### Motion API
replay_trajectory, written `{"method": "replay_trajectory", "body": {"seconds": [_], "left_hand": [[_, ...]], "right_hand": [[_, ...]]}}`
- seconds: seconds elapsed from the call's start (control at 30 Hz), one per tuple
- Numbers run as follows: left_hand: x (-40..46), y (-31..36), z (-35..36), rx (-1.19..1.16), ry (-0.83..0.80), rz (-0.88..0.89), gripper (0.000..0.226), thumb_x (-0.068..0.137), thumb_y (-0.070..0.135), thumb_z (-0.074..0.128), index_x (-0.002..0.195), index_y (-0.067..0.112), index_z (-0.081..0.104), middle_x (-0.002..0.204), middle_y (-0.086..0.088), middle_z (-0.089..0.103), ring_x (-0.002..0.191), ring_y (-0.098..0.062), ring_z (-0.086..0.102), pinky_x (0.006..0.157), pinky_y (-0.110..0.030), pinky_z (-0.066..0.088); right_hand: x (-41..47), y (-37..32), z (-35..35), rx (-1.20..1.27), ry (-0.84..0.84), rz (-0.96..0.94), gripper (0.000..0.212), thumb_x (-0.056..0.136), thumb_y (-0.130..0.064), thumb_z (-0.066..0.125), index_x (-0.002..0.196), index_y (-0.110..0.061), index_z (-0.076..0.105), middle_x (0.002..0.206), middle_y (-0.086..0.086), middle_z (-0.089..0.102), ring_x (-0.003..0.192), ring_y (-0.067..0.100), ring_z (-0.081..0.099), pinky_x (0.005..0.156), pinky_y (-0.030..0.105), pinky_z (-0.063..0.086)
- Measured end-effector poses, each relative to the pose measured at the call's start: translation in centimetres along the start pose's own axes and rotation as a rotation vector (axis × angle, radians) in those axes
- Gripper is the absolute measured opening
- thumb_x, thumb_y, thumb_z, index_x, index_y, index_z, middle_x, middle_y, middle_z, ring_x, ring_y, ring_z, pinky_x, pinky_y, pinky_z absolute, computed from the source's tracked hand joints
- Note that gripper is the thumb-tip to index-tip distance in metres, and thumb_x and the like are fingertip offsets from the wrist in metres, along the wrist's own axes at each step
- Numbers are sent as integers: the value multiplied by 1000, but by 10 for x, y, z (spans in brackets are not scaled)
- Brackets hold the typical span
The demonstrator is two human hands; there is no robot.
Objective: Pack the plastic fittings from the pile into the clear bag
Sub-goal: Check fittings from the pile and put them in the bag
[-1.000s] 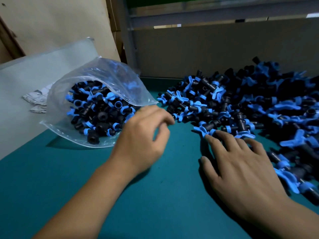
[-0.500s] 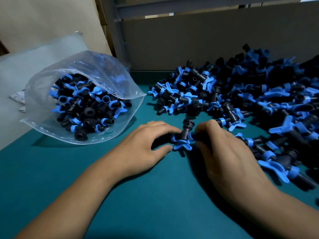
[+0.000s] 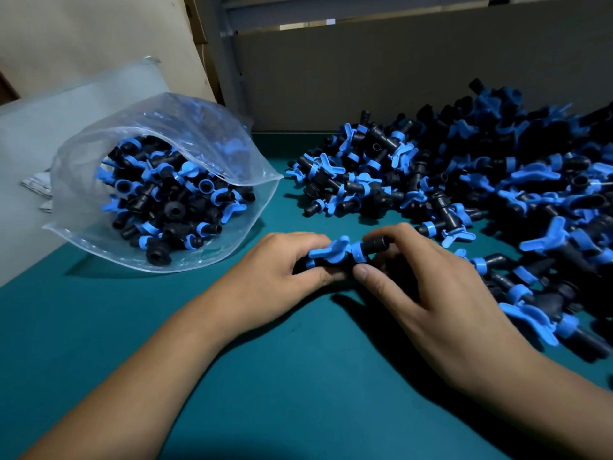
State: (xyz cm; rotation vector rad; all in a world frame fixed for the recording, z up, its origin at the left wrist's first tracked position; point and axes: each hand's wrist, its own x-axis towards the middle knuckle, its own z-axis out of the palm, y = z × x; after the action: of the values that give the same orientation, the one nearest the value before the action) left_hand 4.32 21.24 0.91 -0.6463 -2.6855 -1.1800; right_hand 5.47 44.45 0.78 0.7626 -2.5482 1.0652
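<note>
- Holding one black-and-blue fitting [image 3: 345, 255] between both hands just above the desk [image 3: 298, 376], we have the left hand [image 3: 275, 277] curled round its left end and the right hand [image 3: 421, 280] pinching its right end, thumb below and fingers [image 3: 381, 232] arched over the top
- The fitting sits between the clear bag [image 3: 159, 194] on our left and the pile [image 3: 481, 194] on our right, nearer the pile's front edge
- To do this step well, we judge it best to let the right hand release so the left alone carries the piece to the bag's mouth, which gapes toward us and lies on its side
- We should drop it deep, past the lip, since the bag looks well filled and pieces near the opening could roll back out
- The blue wing handle could snag the thin plastic, so we lead with the black barrel end
- The desk is covered in a teal mat; a grey panel [image 3: 398, 78] closes the back, a pale board [image 3: 83, 38] leans at the left, and some crumpled paper [image 3: 36, 180] lies behind the bag
</note>
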Motion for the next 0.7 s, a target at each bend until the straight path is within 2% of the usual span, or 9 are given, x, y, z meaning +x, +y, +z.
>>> {"method": "replay_trajectory", "body": {"seconds": [0.1,0.3,0.4,0.47,0.53,0.63,0.7], "left_hand": [[0,6,-1,-88,-74,-58,33,91,36,71,105,6,72,97,-21,70,85,-32,64,84,-57,52],[-5,14,-15,-71,-83,-132,37,83,39,74,99,6,76,94,-22,73,77,-23,61,82,-57,53],[-6,17,-16,-137,-118,-100,28,85,33,73,100,9,75,87,-19,70,77,-13,55,74,-47,52],[-5,18,-14,-229,-128,-77,22,88,26,71,98,6,70,76,-13,61,72,-15,52,65,-39,44],[-5,15,-13,-367,-94,-90,19,91,20,69,95,3,62,67,-7,59,62,-21,52,59,-33,43],[-4,10,-12,-543,-5,-92,14,95,15,64,96,2,57,66,-17,67,56,-27,55,57,-33,51],[-3,5,-14,-584,96,-97,17,97,18,59,90,3,59,67,-20,67,55,-28,55,57,-33,51]], "right_hand": [[0,-2,0,58,-7,-2,32,96,-61,55,120,-40,54,90,-12,64,86,9,60,71,21,43],[1,0,-1,169,-9,1,33,96,-56,63,124,-41,58,81,-4,59,73,15,58,65,15,41],[1,0,0,202,-37,10,32,95,-56,64,125,-43,59,83,-4,59,76,15,59,67,16,43],[2,2,0,196,-34,1,28,95,-53,65,120,-39,62,85,-7,62,77,14,60,69,17,43],[4,5,0,223,-30,15,25,96,-49,66,116,-34,65,90,-9,68,79,12,63,72,25,48],[5,10,3,322,5,98,17,99,-45,62,107,-30,66,87,-6,73,79,11,69,74,36,53],[6,12,4,434,40,168,15,103,-42,58,99,-29,65,83,-1,74,78,18,72,75,45,56]]}}
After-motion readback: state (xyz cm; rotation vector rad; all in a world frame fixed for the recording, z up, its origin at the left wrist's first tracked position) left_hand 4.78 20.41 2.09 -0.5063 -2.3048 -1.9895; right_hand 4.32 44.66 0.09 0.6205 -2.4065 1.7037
